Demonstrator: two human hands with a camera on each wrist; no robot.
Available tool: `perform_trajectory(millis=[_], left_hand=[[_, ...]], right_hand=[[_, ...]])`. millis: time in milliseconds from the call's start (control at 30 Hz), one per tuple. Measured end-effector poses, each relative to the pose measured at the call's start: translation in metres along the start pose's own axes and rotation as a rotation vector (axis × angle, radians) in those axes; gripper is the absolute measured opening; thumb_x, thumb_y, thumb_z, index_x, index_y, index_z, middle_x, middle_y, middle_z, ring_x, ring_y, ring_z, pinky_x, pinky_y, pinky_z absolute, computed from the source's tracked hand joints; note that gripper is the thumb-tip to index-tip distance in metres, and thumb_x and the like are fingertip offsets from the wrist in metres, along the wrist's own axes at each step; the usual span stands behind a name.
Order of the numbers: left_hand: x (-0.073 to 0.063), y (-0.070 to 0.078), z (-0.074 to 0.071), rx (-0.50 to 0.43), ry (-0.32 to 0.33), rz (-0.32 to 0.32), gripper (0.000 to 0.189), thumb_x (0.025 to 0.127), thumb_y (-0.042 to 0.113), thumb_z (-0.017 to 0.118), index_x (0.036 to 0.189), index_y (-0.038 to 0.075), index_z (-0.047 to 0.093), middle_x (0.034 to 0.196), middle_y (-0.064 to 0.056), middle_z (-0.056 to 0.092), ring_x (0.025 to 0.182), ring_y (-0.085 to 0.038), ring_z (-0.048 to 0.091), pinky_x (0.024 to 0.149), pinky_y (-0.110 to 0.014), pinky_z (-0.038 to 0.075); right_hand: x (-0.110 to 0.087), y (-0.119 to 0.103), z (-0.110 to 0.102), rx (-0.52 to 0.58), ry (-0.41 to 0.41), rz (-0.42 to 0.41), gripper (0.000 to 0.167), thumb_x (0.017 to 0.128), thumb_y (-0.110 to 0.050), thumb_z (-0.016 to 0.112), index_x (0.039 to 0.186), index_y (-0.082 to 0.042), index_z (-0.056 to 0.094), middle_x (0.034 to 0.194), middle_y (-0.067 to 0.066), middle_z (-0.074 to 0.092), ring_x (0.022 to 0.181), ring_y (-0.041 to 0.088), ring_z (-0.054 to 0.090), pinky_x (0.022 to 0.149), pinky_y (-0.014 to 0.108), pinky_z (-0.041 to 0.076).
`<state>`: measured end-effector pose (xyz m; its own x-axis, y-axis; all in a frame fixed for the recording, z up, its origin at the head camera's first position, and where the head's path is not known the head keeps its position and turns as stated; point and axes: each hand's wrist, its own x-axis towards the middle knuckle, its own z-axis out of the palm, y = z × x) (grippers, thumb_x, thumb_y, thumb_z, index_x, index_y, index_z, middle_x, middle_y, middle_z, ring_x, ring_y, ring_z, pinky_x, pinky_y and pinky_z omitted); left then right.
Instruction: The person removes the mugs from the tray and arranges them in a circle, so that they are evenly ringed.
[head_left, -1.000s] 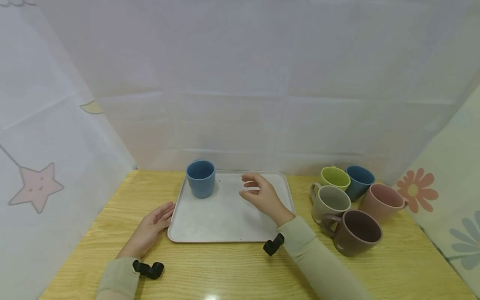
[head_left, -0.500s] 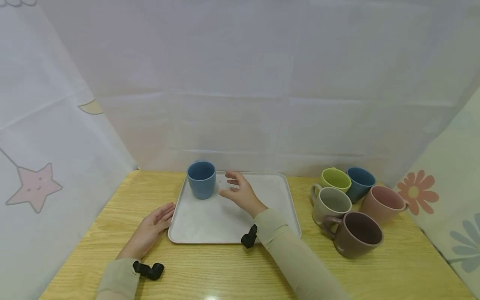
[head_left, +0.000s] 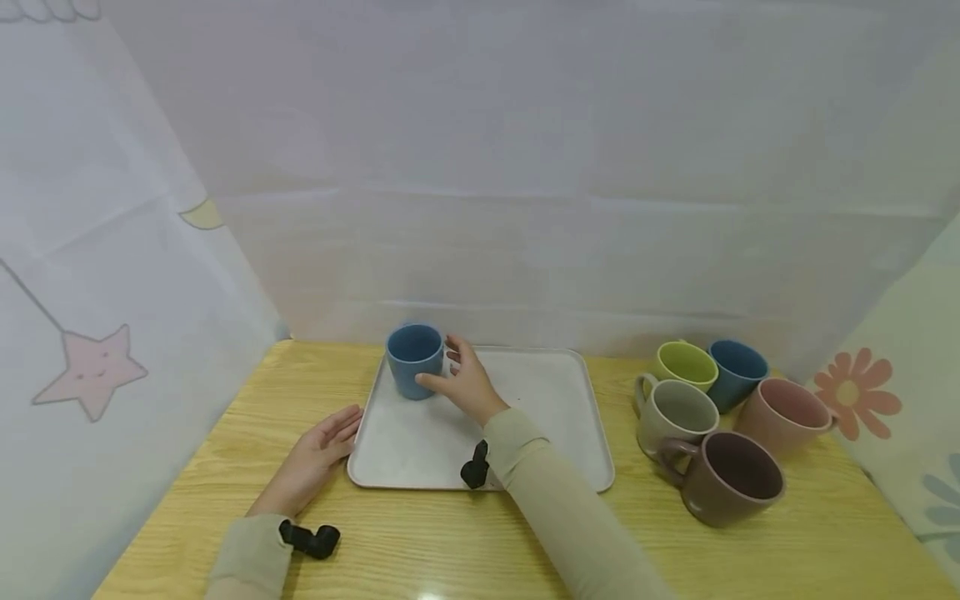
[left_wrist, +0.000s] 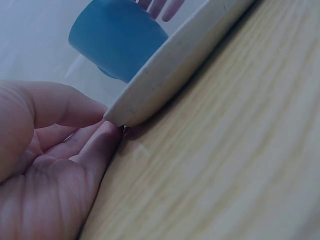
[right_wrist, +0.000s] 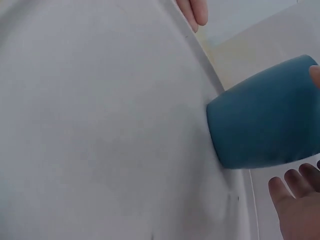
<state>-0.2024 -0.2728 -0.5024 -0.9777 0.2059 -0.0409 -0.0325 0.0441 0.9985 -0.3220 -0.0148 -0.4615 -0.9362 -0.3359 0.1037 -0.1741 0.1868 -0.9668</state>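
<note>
A light blue mug [head_left: 415, 360] stands upright on the back left of the white tray [head_left: 525, 433]. My right hand [head_left: 468, 387] is at the mug's right side, thumb in front and fingers behind. In the right wrist view, a gap separates the fingers [right_wrist: 295, 185] from the mug; whether the thumb touches it I cannot tell. My left hand [head_left: 318, 458] lies on the table at the tray's left edge. Seen from the left wrist, its thumb and relaxed fingers touch the tray rim [left_wrist: 150, 85], some fingertips hidden beneath.
Several mugs cluster right of the tray: a green mug [head_left: 686, 367], a darker blue mug [head_left: 737, 375], a grey mug [head_left: 675, 417], a pink mug [head_left: 787, 412] and a dark brown mug [head_left: 731, 479]. A pale cloth [head_left: 480, 167] hangs behind the wooden table [head_left: 390, 542].
My right hand has moved left across the tray to the light blue mug. My left hand keeps its place at the tray's edge. The head view has shifted slightly.
</note>
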Motion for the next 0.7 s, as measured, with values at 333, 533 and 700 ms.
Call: perform_trajectory(millis=[333, 533, 700], left_hand=[[0.001, 0.001, 0.000, 0.007, 0.006, -0.007, 0.061, 0.107, 0.000, 0.043, 0.160, -0.004, 0.013, 0.166, -0.023, 0.015, 0.153, -0.035, 0.016, 0.100, -0.008, 0.039], [0.001, 0.000, 0.001, -0.001, 0.001, -0.005, 0.061, 0.107, -0.001, 0.042, 0.160, -0.004, 0.012, 0.166, -0.023, 0.014, 0.153, -0.035, 0.016, 0.101, -0.009, 0.039], [0.000, -0.001, 0.001, -0.009, 0.000, -0.007, 0.061, 0.107, -0.001, 0.042, 0.160, -0.004, 0.012, 0.167, -0.023, 0.014, 0.153, -0.034, 0.015, 0.101, -0.009, 0.039]], right_hand=[[0.008, -0.015, 0.017, -0.082, 0.047, 0.015, 0.102, 0.083, -0.033, 0.086, 0.160, -0.007, 0.025, 0.156, 0.010, 0.041, 0.144, 0.031, 0.040, 0.113, 0.047, 0.041], [0.011, -0.015, 0.019, -0.114, 0.087, -0.002, 0.098, 0.081, -0.032, 0.088, 0.157, -0.007, 0.032, 0.149, 0.010, 0.048, 0.137, 0.027, 0.048, 0.110, 0.044, 0.044], [0.009, -0.016, 0.018, -0.123, 0.106, -0.009, 0.095, 0.078, -0.031, 0.091, 0.153, -0.007, 0.038, 0.144, 0.009, 0.053, 0.132, 0.025, 0.052, 0.108, 0.041, 0.047]])
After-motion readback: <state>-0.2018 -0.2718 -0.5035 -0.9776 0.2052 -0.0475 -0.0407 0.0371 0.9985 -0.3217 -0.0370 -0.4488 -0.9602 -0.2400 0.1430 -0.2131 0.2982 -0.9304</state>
